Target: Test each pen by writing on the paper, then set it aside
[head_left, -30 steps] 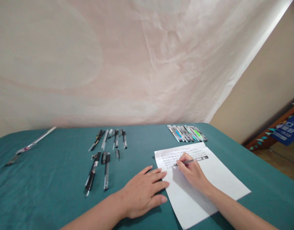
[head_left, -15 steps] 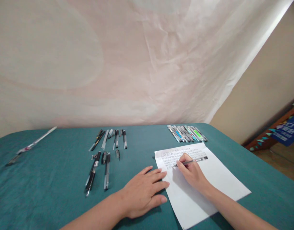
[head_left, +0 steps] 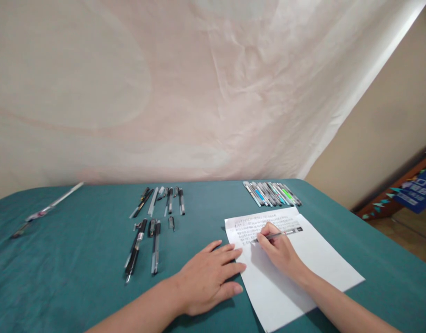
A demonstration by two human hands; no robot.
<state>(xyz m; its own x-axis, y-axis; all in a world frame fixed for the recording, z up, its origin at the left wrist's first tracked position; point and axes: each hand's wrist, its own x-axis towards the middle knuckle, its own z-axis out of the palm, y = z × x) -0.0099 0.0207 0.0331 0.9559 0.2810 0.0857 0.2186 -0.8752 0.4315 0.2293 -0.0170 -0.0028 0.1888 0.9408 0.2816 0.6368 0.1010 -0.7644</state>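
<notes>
My right hand (head_left: 278,249) pinches a slim pen (head_left: 285,232) and its tip touches a white sheet of paper (head_left: 313,263) just under several lines of handwriting. The sheet lies at an angle on a teal tablecloth (head_left: 77,277). Beside the sheet's left edge my left hand (head_left: 209,277) lies flat on the cloth, fingers stretched out and pointing at the paper, holding nothing.
Several black and clear pens and pen parts (head_left: 153,222) lie in two groups left of centre. A tight row of pens (head_left: 272,193) sits beyond the sheet. More pens (head_left: 46,210) lie at the far left. A cream backdrop (head_left: 164,92) hangs behind the table.
None of note: both hands keep their places, and only the pen tip shifts slightly along the writing.
</notes>
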